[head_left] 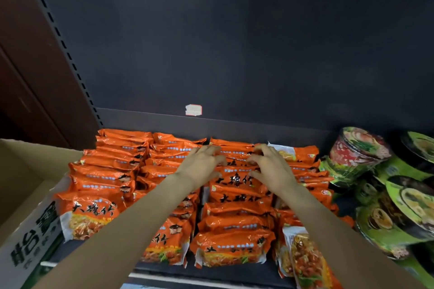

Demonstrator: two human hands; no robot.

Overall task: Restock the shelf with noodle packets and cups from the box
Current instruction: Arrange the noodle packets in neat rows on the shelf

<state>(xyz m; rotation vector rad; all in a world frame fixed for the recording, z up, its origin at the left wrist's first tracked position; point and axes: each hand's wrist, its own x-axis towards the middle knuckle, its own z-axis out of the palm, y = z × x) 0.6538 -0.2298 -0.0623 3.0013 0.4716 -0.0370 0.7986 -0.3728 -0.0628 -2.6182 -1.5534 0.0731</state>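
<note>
Both hands are reaching over the orange noodle packets [237, 185] on the dark shelf [150, 119]. The left hand [199, 166] and the right hand [272, 169] are lying with fingers spread and loosely bent on the third row, gripping nothing clearly. The packets are lying directly under the fingertips, their long axis going left to right. The cardboard box [25, 195] is standing nearer the left hand.

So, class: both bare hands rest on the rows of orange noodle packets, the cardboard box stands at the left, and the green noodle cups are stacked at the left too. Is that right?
Not quite. The head view shows the green noodle cups stacked at the right, not the left. The rest holds: the left hand and right hand rest on the orange noodle packets, and the cardboard box stands at the left.
</note>
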